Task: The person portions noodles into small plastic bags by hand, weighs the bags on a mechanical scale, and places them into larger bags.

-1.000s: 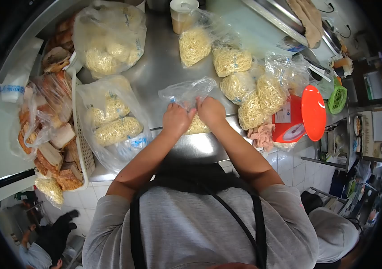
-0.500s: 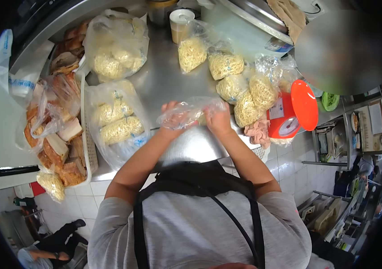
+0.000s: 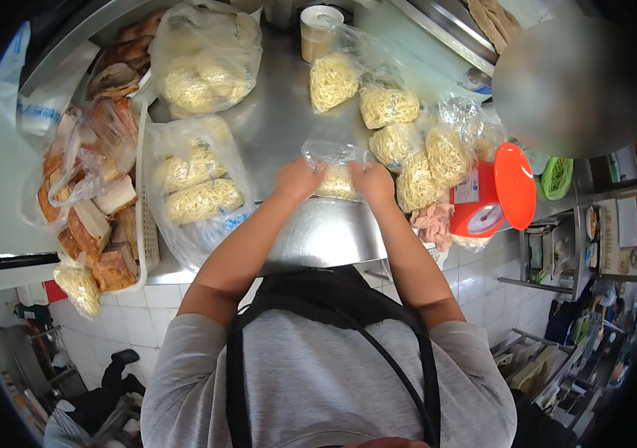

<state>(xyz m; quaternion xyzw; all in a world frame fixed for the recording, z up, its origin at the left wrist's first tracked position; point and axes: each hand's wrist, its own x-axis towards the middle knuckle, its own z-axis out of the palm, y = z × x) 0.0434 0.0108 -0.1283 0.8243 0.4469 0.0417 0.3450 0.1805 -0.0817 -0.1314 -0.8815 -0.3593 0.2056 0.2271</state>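
A small clear bag of noodles (image 3: 336, 181) lies at the front edge of the steel counter, between my two hands. My left hand (image 3: 300, 181) is closed on the left side of its plastic. On the right side, my right hand (image 3: 372, 181) pinches the same bag. The loose upper plastic spreads away from me above the noodles. Several filled noodle bags (image 3: 412, 183) are heaped just right of my right hand. To the left, a larger clear bag (image 3: 204, 201) holds noodle portions, with another big bag (image 3: 203, 82) behind it.
Roasted meat pieces (image 3: 113, 265) fill a white basket (image 3: 147, 224) at the left. A red scale (image 3: 477, 201) stands at the right beside a pink cloth (image 3: 432, 222). A lidded cup (image 3: 320, 33) is at the back. Another person (image 3: 98, 407) is at lower left.
The bag in my hands was lifted with its plastic bunched, and now rests lower on the counter edge, noodles showing. A blurred round patch has appeared at the upper right since the earliest frame.
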